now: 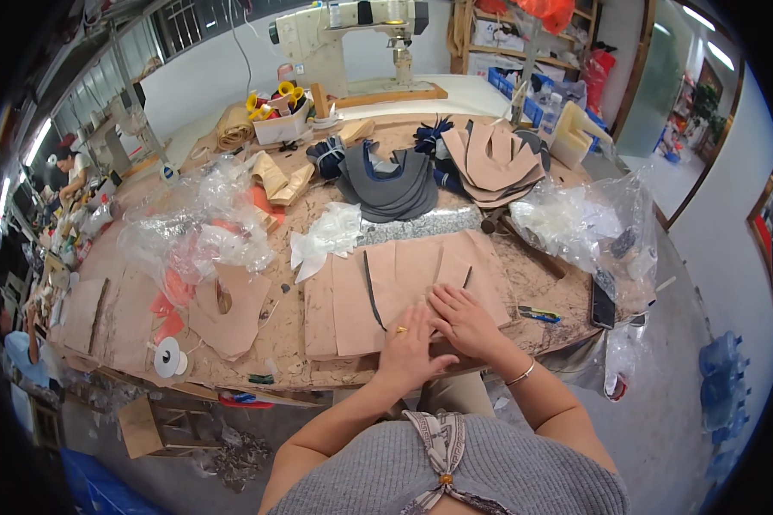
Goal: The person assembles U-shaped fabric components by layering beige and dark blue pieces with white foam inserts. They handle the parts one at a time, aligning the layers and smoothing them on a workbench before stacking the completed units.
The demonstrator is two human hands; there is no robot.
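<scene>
"Resting palms down, our left hand (406, 343) and right hand (464, 319) lie open on the tan sheet (408, 270). Why so flat?"

"Probably to steady it. Our fingers are spread, and we see them gripping nothing; the sheet lies on the counter (286, 335) right before us, a dark strip (372, 292) across it, left of our hands."

"And the grey cut pieces (391, 193)?"

"We have them stacked beyond the sheet, perhaps for easy reach. Our counter is brown and scuffed; behind stands a sewing machine (348, 43), and blue water jugs (720, 378) stand far right."
</scene>
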